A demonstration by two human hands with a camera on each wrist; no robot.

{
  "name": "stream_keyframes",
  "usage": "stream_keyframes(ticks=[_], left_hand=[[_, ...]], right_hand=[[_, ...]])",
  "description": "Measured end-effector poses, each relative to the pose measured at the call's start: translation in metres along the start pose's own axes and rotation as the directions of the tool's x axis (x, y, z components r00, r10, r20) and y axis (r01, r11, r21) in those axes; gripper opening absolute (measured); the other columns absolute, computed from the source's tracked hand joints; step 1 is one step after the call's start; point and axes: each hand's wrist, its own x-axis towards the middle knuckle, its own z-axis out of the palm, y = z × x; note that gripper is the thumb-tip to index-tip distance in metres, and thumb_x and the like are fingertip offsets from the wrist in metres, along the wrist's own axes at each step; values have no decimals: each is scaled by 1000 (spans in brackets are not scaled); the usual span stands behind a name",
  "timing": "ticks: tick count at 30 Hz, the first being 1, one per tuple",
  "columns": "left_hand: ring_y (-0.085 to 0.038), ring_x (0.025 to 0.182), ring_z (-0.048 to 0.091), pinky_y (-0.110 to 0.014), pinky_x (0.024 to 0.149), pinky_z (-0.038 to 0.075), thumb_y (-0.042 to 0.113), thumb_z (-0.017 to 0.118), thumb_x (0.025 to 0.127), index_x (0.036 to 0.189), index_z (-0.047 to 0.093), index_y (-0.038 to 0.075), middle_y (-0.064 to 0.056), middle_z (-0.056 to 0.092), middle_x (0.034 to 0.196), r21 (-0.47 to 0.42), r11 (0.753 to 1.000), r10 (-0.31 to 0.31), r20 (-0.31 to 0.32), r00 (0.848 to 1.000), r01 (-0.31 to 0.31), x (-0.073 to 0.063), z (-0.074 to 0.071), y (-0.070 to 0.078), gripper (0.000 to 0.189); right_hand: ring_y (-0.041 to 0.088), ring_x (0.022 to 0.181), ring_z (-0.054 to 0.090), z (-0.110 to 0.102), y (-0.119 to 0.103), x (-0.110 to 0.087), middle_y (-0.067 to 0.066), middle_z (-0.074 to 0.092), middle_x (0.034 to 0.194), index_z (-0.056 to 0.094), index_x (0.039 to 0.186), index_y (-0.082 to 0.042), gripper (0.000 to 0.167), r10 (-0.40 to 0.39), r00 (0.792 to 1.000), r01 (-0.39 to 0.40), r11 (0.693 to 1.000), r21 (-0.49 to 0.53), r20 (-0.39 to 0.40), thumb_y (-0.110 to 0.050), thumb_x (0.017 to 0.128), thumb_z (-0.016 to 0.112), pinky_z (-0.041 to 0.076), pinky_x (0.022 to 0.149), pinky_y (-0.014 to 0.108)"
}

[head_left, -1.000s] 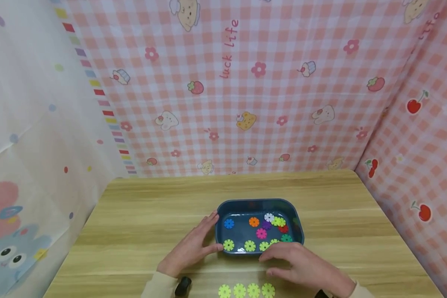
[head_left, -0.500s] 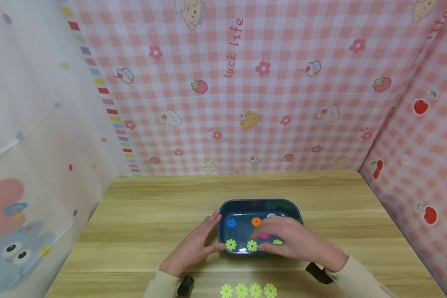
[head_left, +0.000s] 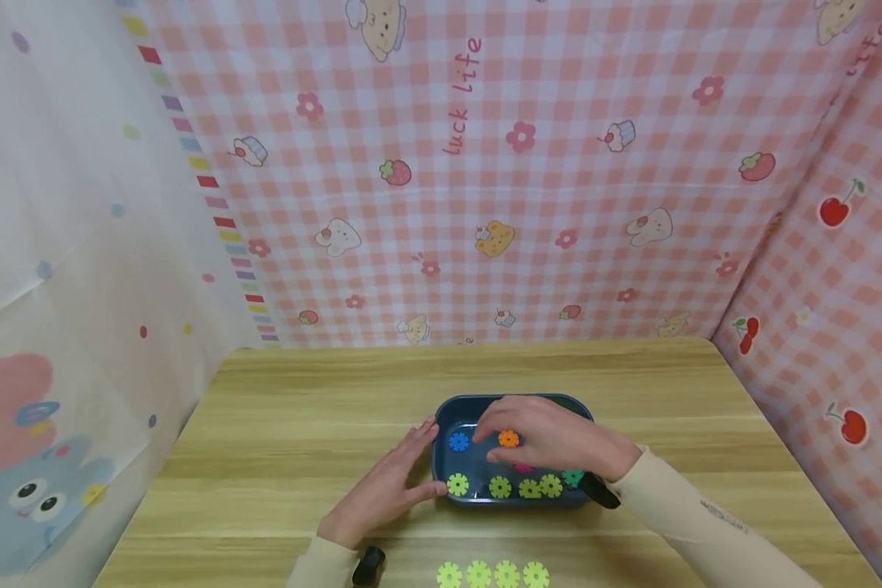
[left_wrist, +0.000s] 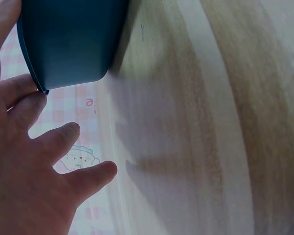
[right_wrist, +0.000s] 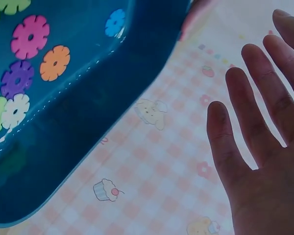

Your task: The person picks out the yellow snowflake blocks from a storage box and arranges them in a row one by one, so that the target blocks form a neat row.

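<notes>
A dark blue tray [head_left: 478,464] lies on the table with notched plastic snowflake discs inside. My left hand [head_left: 378,492] rests against its left end, fingers extended, thumb near the front corner. My right hand [head_left: 547,433] hovers over the tray, fingers loosely bent; the right wrist view shows nothing in it. Yellow-green discs [head_left: 500,487] lie along the tray's front side. A blue disc [head_left: 459,442] and an orange disc [head_left: 509,438] lie farther back. Pink [right_wrist: 30,37], purple [right_wrist: 17,79] and white [right_wrist: 15,111] discs show in the right wrist view, mostly hidden by my right hand in the head view.
Several yellow-green discs [head_left: 478,575] form a row on the wooden table [head_left: 323,392] near its front edge. A teal disc [head_left: 573,476] sits at the tray's right end. Patterned cloth [head_left: 382,269] hangs behind and at both sides.
My right hand has moved from the tray's front right edge in over the tray, then farther back and left. Two yellow-green discs it covered show again. My left hand stays at the tray.
</notes>
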Motion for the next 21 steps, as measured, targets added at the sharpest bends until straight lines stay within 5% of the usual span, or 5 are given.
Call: stream_keyframes(ticks=[21], left_hand=[[-33,158,16,-59,122,26,44,69,99,165,28,19,3,16,173,-22,1000,9,7,1000,-9,-1,-1,1,82]], right_hand=[[16,123,62,57,31,48,-5,70,125,77,119,-19,26,21,983,-13,999,-46,184,-27,95,78,51,107,43]])
